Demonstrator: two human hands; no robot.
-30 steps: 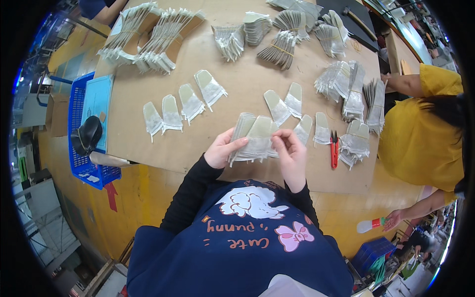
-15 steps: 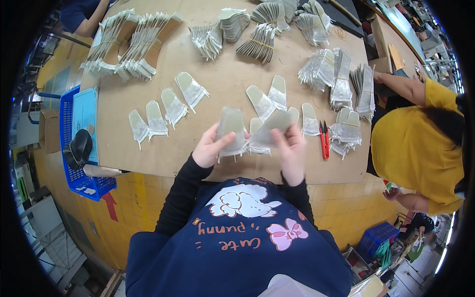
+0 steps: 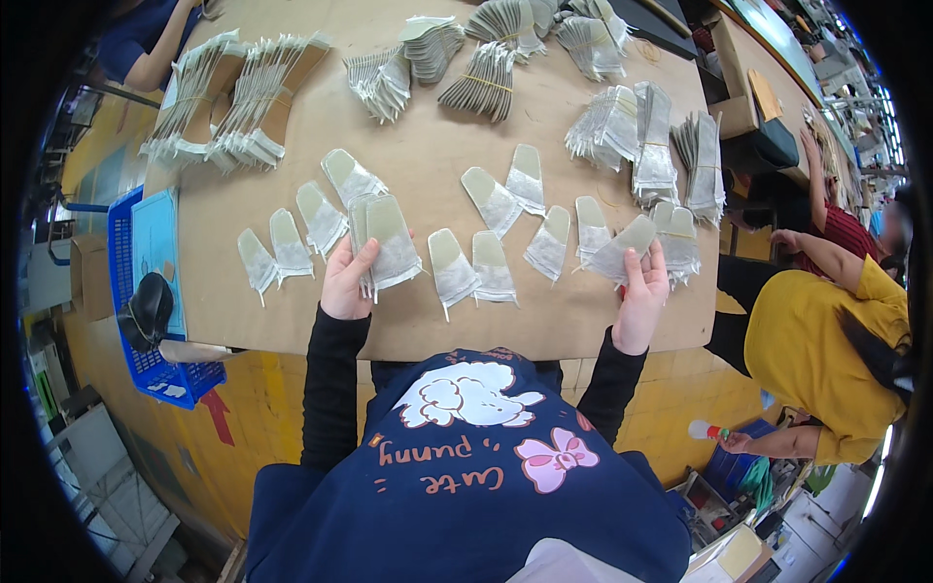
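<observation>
My left hand (image 3: 347, 287) is closed around a few overlapping tongue-shaped fabric pieces (image 3: 392, 243), grey-green at the rounded end and whitish at the other. Off to the right, my right hand (image 3: 641, 301) pinches a similar fabric piece (image 3: 622, 245) between thumb and fingers, tilted over the table. It partly covers a banded stack of pieces (image 3: 677, 233). Between my hands several loose pieces lie flat, among them a pair (image 3: 453, 262) at the near side and a pair (image 3: 491, 199) farther back. More loose pieces (image 3: 289, 243) lie left of my left hand.
Banded bundles of fabric pieces (image 3: 476, 83) line the far side of the brown table (image 3: 466, 335). Taller bundles (image 3: 258, 102) stand far left. A blue basket (image 3: 180, 374) is beside the table's left edge. A person in yellow (image 3: 802, 335) stands at the right, holding something.
My hands have moved apart, each keeping fabric pieces: left hand leftward, right hand rightward. The red-handled snips on the right are now out of sight. The person in yellow has shifted position.
</observation>
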